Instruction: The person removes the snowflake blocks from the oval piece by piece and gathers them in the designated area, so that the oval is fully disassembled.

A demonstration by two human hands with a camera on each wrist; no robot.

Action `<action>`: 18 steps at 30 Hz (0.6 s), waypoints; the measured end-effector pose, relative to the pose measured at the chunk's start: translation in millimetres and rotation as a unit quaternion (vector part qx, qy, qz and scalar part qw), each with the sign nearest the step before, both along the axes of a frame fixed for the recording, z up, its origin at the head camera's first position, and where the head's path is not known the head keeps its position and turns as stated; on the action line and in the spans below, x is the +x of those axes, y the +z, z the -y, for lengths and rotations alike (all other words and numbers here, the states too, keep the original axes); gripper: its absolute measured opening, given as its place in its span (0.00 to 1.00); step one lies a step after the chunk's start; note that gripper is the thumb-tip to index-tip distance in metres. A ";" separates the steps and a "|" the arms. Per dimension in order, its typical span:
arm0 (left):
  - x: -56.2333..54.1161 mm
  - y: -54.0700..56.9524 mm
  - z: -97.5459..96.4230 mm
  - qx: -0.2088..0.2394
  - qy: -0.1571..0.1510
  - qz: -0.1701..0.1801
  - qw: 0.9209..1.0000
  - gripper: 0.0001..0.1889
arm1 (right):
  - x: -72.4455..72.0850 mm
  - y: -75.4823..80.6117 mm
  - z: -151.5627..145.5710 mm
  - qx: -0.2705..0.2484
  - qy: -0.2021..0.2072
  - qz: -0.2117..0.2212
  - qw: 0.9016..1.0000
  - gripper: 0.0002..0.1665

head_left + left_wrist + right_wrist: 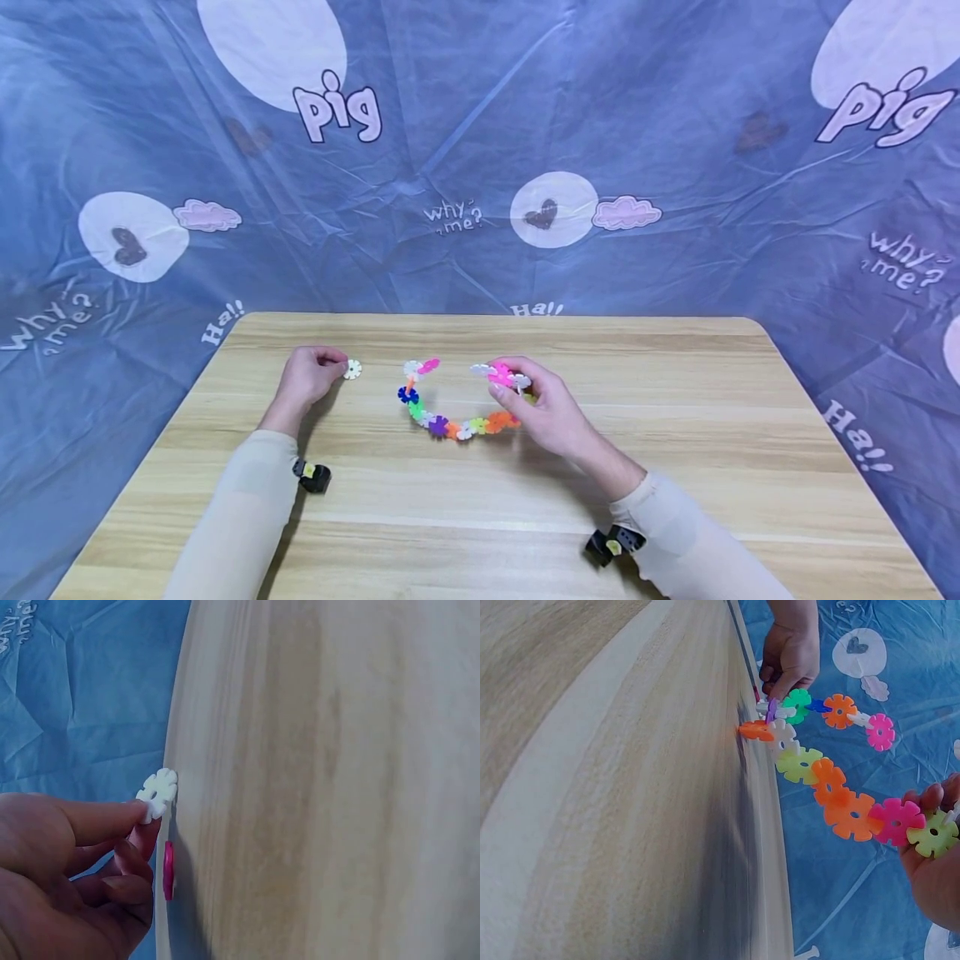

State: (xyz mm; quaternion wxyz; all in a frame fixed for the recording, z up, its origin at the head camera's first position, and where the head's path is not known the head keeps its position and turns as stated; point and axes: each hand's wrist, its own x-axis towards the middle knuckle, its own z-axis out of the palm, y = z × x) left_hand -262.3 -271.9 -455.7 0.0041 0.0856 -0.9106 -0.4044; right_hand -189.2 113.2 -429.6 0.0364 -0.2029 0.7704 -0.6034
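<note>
My left hand pinches a single white flower-shaped plastic disc just above the wooden table, left of centre. The left wrist view shows that white disc held at the fingertips. A curved chain of interlocked discs in many colours lies in the middle of the table. My right hand grips its right end at the pink and white discs. The right wrist view shows the chain stretching from my right hand's fingers towards the left hand.
A blue crumpled cloth printed with "pig", hearts and clouds hangs behind the table and drapes around its sides. Small black cameras sit on both sleeves. The table's rounded far corners lie beyond the hands.
</note>
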 end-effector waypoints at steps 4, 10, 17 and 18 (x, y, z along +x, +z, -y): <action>-2.0 -1.7 0.4 -0.015 -0.004 -0.002 1.000 0.08 | -0.3 -0.2 0.0 -0.001 -0.001 -0.001 1.000 0.21; -3.1 -1.6 0.9 -0.022 0.002 0.003 1.000 0.09 | -0.7 -0.4 0.4 -0.004 0.000 -0.004 1.000 0.20; 1.6 2.2 1.3 -0.003 -0.007 -0.015 1.000 0.13 | -0.8 -1.2 0.6 -0.003 -0.001 -0.005 1.000 0.20; 3.1 3.2 0.9 0.004 -0.011 -0.020 1.000 0.14 | -0.9 -1.3 0.6 -0.003 0.000 -0.005 1.000 0.20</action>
